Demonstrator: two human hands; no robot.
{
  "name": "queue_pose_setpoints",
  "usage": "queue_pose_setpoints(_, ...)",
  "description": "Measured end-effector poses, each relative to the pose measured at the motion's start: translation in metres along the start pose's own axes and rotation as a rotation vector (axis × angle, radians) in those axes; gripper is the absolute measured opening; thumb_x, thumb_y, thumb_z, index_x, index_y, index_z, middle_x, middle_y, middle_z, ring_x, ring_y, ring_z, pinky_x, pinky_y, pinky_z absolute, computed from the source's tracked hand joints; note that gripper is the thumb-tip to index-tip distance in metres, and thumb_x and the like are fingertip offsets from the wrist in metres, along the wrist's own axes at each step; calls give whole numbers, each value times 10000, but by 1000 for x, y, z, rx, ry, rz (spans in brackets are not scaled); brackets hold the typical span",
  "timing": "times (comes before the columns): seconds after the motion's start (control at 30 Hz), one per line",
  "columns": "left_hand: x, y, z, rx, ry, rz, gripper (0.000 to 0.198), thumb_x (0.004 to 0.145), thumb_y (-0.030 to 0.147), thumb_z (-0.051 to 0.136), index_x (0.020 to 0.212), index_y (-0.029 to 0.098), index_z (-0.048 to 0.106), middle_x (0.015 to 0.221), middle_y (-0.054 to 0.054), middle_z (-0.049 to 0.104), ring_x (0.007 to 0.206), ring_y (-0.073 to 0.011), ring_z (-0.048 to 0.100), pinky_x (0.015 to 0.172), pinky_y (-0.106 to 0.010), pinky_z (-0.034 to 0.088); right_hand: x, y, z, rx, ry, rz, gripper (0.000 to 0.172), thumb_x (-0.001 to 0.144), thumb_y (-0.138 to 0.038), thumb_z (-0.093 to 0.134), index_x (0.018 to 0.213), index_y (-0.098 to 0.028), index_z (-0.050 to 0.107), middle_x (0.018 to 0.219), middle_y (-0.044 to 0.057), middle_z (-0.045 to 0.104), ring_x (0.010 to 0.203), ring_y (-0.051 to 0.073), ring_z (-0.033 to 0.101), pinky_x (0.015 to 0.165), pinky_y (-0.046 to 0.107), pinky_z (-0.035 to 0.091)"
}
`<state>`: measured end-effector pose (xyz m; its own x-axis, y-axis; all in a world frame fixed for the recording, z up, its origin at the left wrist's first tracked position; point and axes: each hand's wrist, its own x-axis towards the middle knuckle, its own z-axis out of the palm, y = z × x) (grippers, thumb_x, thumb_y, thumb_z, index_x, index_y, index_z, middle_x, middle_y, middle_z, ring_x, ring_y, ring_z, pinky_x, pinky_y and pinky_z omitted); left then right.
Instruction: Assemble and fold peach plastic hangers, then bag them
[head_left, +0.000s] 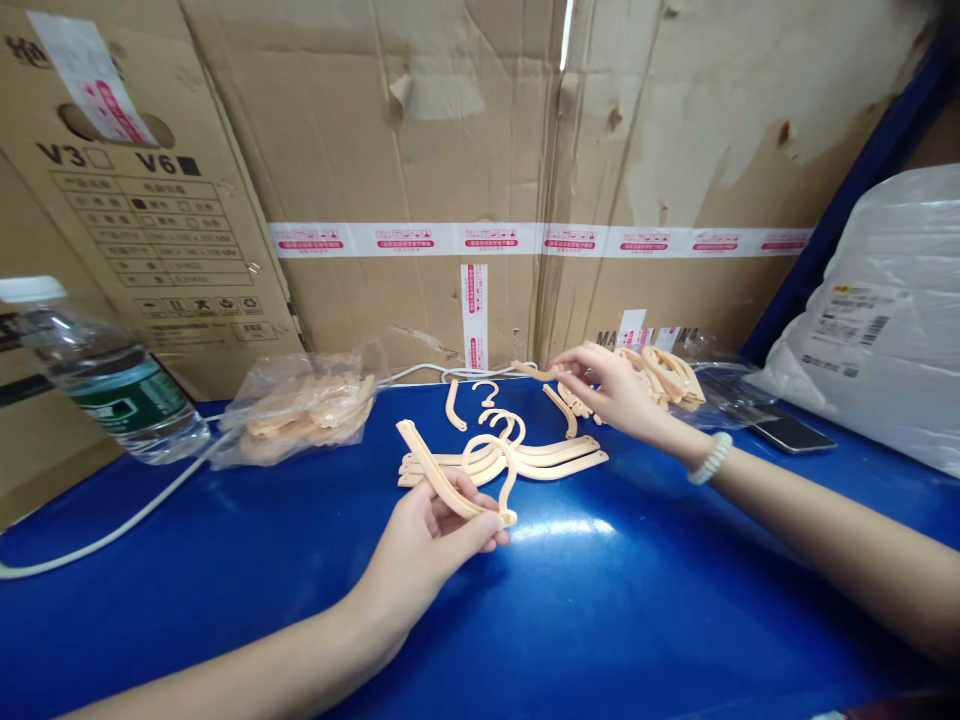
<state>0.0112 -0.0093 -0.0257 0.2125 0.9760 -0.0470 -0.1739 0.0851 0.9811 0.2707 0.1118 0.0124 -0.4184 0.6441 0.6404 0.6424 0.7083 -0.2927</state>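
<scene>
- A glossy blue tabletop fills the foreground, a patch of light shining on it near the middle.
- Worn brown cardboard stands upright along the back, crossed by red-and-white printed tape; a blue post slants at the right.
- A printed carton marked V3 and V6 stands at the left, partly hidden by a tilted water bottle with a green label.
- A pale cable curves across the left side of the table.
- A clear bag of peach plastic parts lies near the bottle.
- At the right are a wrapped white package and a dark phone.
- The left hand grips a hanger piece, an arm joined to a hook, in front of a pile of hangers and partly covering it.
- The right hand, a beaded band at its wrist, pinches a loose arm piece near the cardboard and blocks some parts behind it.
- Beyond the pile lie a loose hook and a curved arm.
</scene>
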Motion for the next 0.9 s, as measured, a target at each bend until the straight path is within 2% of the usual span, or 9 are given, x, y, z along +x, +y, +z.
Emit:
queue_pose_setpoints(0.07,1,-1,0,-10,-1,-5,342,724,227,828,870,182,522,766,33,719,683,-121,715,657,-210,543,-14,-19,-4,246,129,180,224,1000,-367,474,1091,-184,566,688,-8,569,556,142,554,513,271,447)
queue_pose_setpoints(0.13,2,-1,0,-19,-2,-9,353,706,217,832,865,182,518,751,32,720,682,-118,713,665,-206,542,-26,-38,-6,582,194,356,245,955,-415,563,1081,-205,560,633,-33,592,494,131,571,476,256,446)
queue_pose_setpoints(0.27,3,-1,2,-28,22,4,394,665,219,845,868,189,509,740,36,718,667,-125,711,656,-216,546,-39,-69,-6,968,162,545,284,870,-423,687,1063,-228,613,820,37,725,737,183,699,566,263,511)
queue_pose_setpoints(0.33,3,1,4,-11,40,1,399,656,226,845,862,193,504,739,33,717,665,-129,705,664,-227,550,-42,-79,-5,1116,105,645,272,863,-423,691,1053,-234,649,923,59,739,852,202,705,609,272,540)
queue_pose_setpoints(0.4,2,3,5,15,41,-6,385,659,235,840,845,195,505,734,32,709,675,-126,691,690,-236,555,-44,-86,-1,1236,54,755,266,848,-405,715,1039,-223,683,949,64,736,856,184,701,623,256,549)
queue_pose_setpoints(0.57,1,6,5,57,28,15,362,676,277,832,820,201,508,771,28,681,708,-142,668,700,-266,558,-55,-95,10,1351,22,868,265,730,-287,844,914,-206,672,793,-10,689,661,95,623,577,195,518)
queue_pose_setpoints(0.67,0,6,4,85,13,23,354,697,291,823,831,207,506,789,16,690,743,-166,686,712,-286,554,-57,-98,14,1414,15,911,402,695,-260,866,1004,-250,608,771,-46,669,586,78,573,538,194,494)
queue_pose_setpoints(0.73,0,5,3,96,5,18,352,705,290,818,845,211,505,798,9,706,755,-175,698,733,-298,553,-58,-100,15,1435,-36,939,452,698,-252,859,1074,-248,609,818,-23,684,634,94,607,547,199,500)
queue_pose_setpoints(0.9,-1,5,4,113,-29,33,292,725,272,792,857,202,540,826,1,724,769,-164,701,753,-282,553,-61,-101,18,1370,-194,896,249,733,-304,839,875,-163,690,926,52,710,851,145,670,611,185,533)
